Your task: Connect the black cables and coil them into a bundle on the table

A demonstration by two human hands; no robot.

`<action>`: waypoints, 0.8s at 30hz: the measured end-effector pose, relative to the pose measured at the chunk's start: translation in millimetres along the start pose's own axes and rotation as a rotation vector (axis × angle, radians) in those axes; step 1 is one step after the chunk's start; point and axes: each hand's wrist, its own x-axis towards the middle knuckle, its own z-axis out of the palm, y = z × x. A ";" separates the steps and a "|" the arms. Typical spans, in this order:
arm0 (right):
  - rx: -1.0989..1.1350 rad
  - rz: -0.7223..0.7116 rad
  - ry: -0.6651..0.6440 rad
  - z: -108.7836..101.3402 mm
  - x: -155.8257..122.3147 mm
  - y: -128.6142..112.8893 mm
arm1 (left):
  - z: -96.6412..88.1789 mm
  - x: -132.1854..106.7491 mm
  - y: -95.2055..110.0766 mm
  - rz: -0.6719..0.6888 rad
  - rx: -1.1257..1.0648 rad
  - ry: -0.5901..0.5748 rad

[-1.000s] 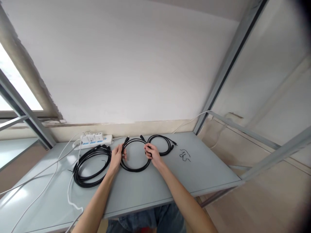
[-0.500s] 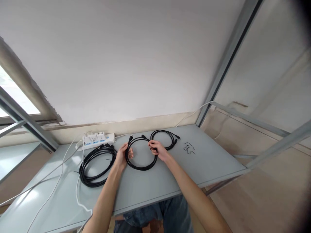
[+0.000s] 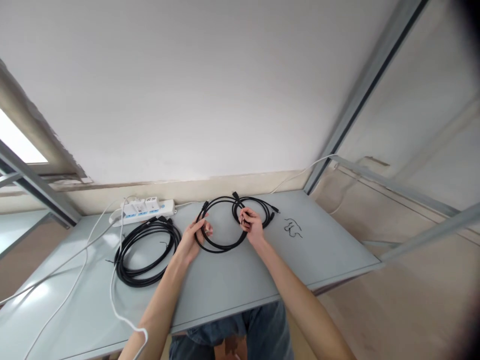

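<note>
Both my hands hold one coiled black cable (image 3: 221,246) just above the grey table (image 3: 262,280). My left hand (image 3: 194,240) grips the coil's left side, fingers wrapped round the strands. My right hand (image 3: 252,227) pinches its right side, and the far part of the loop is tilted up off the table. Behind my right hand lies a smaller black coil (image 3: 267,211). A larger, thicker black coil (image 3: 144,252) lies to the left of my left hand.
A white power strip (image 3: 144,210) with chargers sits at the back edge by the wall. White cords (image 3: 78,265) trail over the table's left part and front edge. Small black twist ties (image 3: 293,229) lie right of the coils. Metal frame posts stand at both sides.
The middle coil has been lifted at its far side and tilted up, with my hands still on its left and right sides. The view has shifted slightly.
</note>
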 end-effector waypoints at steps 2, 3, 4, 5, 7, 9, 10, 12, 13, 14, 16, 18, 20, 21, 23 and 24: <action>0.029 -0.030 0.046 -0.3 0.0 -1.5 | 6.3 -3.3 -2.2 0.014 -0.004 -0.017; 0.041 -0.040 0.065 -0.2 -0.2 -1.9 | 9.2 -5.1 -3.8 0.024 0.000 -0.029; 0.052 -0.051 0.082 -0.1 -0.4 -1.9 | 11.9 -6.9 -5.7 0.038 0.010 -0.047; 0.063 -0.060 0.100 -0.4 -0.4 -1.4 | 14.4 -8.5 -8.2 0.050 0.030 -0.074; 0.084 -0.083 0.148 -1.6 0.2 1.6 | 18.7 -11.2 -14.1 0.061 0.110 -0.148; 0.094 -0.089 0.173 -2.7 1.0 7.2 | 22.2 -12.0 -19.9 0.025 0.255 -0.259; 0.089 -0.074 0.153 -2.5 1.1 10.6 | 23.4 -11.5 -21.9 0.002 0.323 -0.310; 0.066 -0.017 0.050 0.7 0.3 17.1 | 25.0 -8.4 -22.2 -0.029 0.375 -0.345; 0.058 0.011 -0.019 3.6 -0.9 19.6 | 25.2 -6.1 -19.9 -0.028 0.350 -0.317; 0.058 0.028 -0.087 7.0 -2.4 21.2 | 25.2 -3.6 -15.7 -0.015 0.299 -0.264; 0.081 0.032 -0.201 13.7 -5.7 21.6 | 24.6 0.9 -2.3 0.024 0.211 -0.143; 0.099 0.027 -0.273 17.4 -7.8 19.7 | 23.6 3.0 15.3 0.082 0.217 -0.079; 0.087 0.025 -0.279 16.6 -7.3 17.9 | 22.3 2.4 32.5 0.173 0.319 -0.018; 0.079 0.020 -0.251 14.6 -5.9 17.7 | 21.3 1.3 39.4 0.222 0.416 0.015; 0.080 0.008 -0.151 9.1 -2.1 19.0 | 18.4 -1.1 47.3 0.304 0.714 0.046; 0.093 0.009 -0.097 6.3 -0.2 20.3 | 16.2 -2.2 47.7 0.330 0.906 0.031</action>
